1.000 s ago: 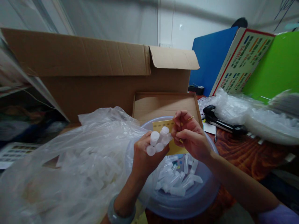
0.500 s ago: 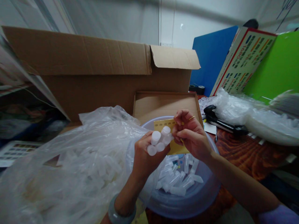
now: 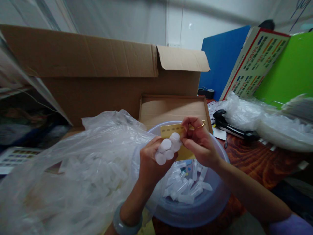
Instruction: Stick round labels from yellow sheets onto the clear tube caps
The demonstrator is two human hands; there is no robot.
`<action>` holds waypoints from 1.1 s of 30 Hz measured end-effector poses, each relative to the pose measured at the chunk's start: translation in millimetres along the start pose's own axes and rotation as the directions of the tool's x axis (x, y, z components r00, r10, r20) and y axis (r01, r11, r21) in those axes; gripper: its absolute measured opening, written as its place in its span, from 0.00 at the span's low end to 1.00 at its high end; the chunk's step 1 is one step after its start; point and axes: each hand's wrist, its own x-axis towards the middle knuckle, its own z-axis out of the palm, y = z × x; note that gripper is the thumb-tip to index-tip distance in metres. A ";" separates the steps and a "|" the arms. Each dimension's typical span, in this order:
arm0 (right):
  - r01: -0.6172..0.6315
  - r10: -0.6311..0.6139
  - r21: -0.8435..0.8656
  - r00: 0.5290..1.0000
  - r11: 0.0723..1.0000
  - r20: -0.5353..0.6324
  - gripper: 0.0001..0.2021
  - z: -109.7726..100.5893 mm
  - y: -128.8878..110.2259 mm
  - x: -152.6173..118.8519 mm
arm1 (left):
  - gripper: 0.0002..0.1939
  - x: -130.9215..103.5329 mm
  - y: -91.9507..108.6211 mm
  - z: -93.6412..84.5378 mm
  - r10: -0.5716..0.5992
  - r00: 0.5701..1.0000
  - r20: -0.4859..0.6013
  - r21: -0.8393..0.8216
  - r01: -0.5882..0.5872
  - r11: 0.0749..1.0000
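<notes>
My left hand (image 3: 151, 160) is wrapped round a bunch of small clear plastic tubes (image 3: 168, 147), their round white ends facing me. Just behind them is a yellow label sheet (image 3: 167, 131) with a row of small dark marks along its top. My right hand (image 3: 202, 143) is closed in a pinch at the sheet's upper right part, its thumb close beside the tubes. The fingertips partly cover what lies between them. Below both hands, a translucent bluish basin (image 3: 186, 218) holds many loose tubes (image 3: 184, 187).
A big clear plastic bag (image 3: 110, 137) of similar tubes spreads at left, over the basin's edge. Behind stand a large cardboard box (image 3: 97, 60) and a shallow carton (image 3: 168, 109). At right are a black tool (image 3: 234, 129), plastic wrap (image 3: 244, 111) and upright boards (image 3: 223, 58) on the wood-grain table (image 3: 246, 163).
The tube bunch has tipped slightly, and its ends sit a little lower and farther right. My right fingers have shifted a little at the yellow sheet and look more closed.
</notes>
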 end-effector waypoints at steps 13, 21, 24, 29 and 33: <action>0.500 -0.518 -0.669 0.833 0.551 0.196 0.27 -13.1 0.4 -15.9 | 0.06 0.2 3.8 -1.3 -0.142 0.989 -0.030 0.017 0.143 0.990; 0.485 -0.508 -0.570 0.851 0.663 0.134 0.09 -1.9 13.2 -10.1 | 0.07 1.9 7.4 0.4 -0.331 0.944 0.010 0.010 0.331 0.944; 0.440 -0.468 -0.512 0.880 0.738 0.082 0.06 -3.7 15.2 -8.4 | 0.06 3.1 8.0 1.0 -0.332 0.943 0.037 0.051 0.330 0.943; 0.422 -0.499 -0.548 0.867 0.722 0.011 0.06 -8.8 10.3 -14.4 | 0.07 1.4 5.0 1.2 -0.384 0.917 0.106 0.177 0.363 0.915; 0.318 -0.341 -0.553 0.938 0.770 0.064 0.25 -3.9 11.2 -13.3 | 0.06 -2.8 6.2 2.9 -0.404 0.903 0.147 0.303 0.348 0.887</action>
